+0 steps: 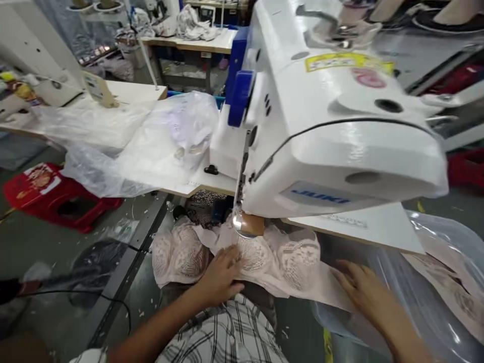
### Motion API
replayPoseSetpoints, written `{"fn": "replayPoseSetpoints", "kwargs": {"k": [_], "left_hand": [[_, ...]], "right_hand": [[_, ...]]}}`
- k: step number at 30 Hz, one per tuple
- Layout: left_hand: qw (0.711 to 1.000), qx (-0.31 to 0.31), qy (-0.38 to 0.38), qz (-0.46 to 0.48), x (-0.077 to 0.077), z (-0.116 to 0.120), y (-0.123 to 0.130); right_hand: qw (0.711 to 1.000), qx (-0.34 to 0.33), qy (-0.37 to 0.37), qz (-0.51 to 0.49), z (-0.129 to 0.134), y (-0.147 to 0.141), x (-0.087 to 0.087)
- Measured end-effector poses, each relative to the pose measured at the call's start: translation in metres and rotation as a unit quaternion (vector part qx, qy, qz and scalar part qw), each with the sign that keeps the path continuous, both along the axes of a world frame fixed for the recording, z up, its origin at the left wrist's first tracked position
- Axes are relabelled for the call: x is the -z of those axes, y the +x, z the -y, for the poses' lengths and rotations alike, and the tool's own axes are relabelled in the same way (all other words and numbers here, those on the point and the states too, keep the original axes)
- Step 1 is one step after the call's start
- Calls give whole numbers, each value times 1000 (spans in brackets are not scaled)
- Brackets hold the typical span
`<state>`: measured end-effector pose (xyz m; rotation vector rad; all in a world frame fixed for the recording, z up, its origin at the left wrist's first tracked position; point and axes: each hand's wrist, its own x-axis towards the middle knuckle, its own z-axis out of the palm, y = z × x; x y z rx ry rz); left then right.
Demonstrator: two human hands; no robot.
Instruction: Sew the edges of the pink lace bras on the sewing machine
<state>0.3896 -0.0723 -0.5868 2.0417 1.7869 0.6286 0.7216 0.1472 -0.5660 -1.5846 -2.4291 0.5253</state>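
Note:
Pale pink lace bra [300, 259] pieces with moulded cups lie across my lap and under the head of a white sewing machine [340, 151]. My left hand [221, 277] is closed over the lace just below the presser area, its thumb near the lower fabric edge. Off to the right, my right hand [365, 292] grips the smooth band that stretches away from the cups. Another lace cup [189, 252] rests left of my left wrist. A round shiny guard and an orange-brown plate [252, 224] hide the needle and the stitching spot.
A clear plastic tub [446, 227] with more pink lace pieces stands at the right. White material in thin plastic bags [166, 136] covers the table at left. A red stool [56, 196] sits on the floor, with a cable [109, 297] nearby.

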Motion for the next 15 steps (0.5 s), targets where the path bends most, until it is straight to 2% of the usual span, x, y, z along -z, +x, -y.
{"fn": "replayPoseSetpoints", "kwargs": {"k": [1, 3, 4, 6, 7, 8, 10, 12, 15], "left_hand": [[999, -32, -9, 17, 2, 4, -4], [991, -131, -7, 32, 8, 23, -29], [983, -180, -5, 27, 12, 37, -48], [971, -239, -16, -20, 21, 67, -89], [967, -246, -44, -55, 27, 81, -108], [967, -228, -69, -91, 34, 93, -124], [969, -171, -114, -137, 51, 109, -142], [965, -153, -121, -175, 69, 112, -141], [948, -214, -64, -226, 86, 97, -119]], "right_hand": [[999, -17, 30, -13, 2, -14, 9], [993, -86, 58, -58, 17, -58, 25], [987, -131, 55, -67, 27, -83, 31], [979, -197, 35, -46, 47, -127, 43], [975, -219, 27, -25, 55, -142, 49], [974, -227, 23, -10, 61, -153, 54], [974, -228, 20, 1, 69, -159, 62], [975, -221, 8, -14, 72, -152, 63], [973, -207, -56, -83, 62, -141, 47]]}}
